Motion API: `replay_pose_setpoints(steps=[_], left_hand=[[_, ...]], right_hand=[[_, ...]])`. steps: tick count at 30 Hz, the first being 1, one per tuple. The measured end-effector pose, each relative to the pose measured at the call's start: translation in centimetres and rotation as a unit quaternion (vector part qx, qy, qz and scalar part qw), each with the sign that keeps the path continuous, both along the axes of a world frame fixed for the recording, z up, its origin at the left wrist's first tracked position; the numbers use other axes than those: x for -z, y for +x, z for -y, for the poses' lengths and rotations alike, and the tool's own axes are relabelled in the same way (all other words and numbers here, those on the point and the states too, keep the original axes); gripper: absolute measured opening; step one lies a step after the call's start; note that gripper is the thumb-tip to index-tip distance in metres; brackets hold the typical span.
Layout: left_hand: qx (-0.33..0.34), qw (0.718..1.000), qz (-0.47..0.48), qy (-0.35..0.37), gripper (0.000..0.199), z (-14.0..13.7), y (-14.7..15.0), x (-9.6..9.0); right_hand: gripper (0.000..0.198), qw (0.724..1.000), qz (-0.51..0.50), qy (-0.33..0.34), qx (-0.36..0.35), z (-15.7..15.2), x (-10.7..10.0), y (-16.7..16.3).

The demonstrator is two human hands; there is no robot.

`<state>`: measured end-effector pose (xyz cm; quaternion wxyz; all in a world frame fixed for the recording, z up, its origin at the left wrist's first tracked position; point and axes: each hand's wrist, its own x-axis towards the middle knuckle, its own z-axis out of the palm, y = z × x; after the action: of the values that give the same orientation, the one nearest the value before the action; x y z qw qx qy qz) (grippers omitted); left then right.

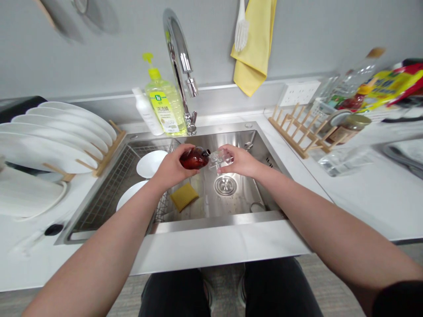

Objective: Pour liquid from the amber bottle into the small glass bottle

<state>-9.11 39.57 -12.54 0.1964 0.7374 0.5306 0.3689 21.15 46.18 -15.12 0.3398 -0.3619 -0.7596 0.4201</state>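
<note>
Over the sink, my left hand point(175, 165) is wrapped round a red-brown see-through bottle point(191, 159). The bottle lies tilted on its side, its dark-rimmed mouth point(206, 152) pointing right. My right hand point(239, 159) pinches a small clear, glass-like piece point(217, 156) close to that mouth. What kind of piece it is, and whether it touches the bottle, I cannot tell. Below the hands are a yellow sponge point(184, 197) and the round drain point(225, 185) of the steel sink point(185, 225).
White bowls point(151, 164) sit in a wire basket point(110, 187) on the left. A chrome faucet point(181, 57) and a dish soap bottle point(165, 105) stand behind. Plates point(59, 136) fill a rack at left. A wooden rack point(297, 132) and jars stand at right.
</note>
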Motion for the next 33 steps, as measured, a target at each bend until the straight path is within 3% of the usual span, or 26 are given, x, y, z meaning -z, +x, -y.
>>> replay_pose_setpoints(steps=[17,33], left_hand=[[0.006,0.978,-0.183,0.098,0.078,-0.1,-0.3,-0.5],[-0.005,0.957,-0.274,0.099,0.076,0.5,0.0,-1.0]], right_hand=[[0.071,0.996,0.074,0.029,0.028,0.3,0.5,0.0],[0.071,0.989,0.139,0.048,0.032,0.4,0.4,0.0]])
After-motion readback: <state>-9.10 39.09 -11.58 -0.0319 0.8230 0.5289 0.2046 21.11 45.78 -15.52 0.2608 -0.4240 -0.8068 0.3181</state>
